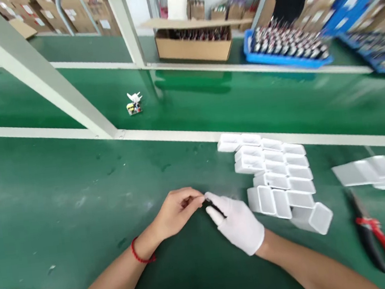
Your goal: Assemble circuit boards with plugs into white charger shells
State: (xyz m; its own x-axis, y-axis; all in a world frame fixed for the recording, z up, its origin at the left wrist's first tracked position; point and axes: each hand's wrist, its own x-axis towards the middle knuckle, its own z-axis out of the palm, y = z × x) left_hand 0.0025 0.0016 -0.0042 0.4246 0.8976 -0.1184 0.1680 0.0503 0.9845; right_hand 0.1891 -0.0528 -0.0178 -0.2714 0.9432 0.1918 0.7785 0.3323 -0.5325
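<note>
My left hand (179,211), bare with a red cord bracelet at the wrist, has its thumb and forefinger pinched together above the green tabletop. Whatever lies in that pinch is too small to make out. Its fingertips meet the forefinger tip of my right hand (238,225), which wears a white glove. The right thumb and forefinger are apart, with a dark gap between them; the other fingers are mostly hidden. Close to the right hand stands a block of white open plastic boxes (274,172), with one box (314,218) set at an angle at the near corner.
Red-and-black pliers (372,230) and several flat translucent white pieces (379,172) lie at the right. A small circuit assembly (134,104) lies beyond the pale rail (170,135). Farther off are a carton (193,47), a blue tray of parts (286,50) and two people.
</note>
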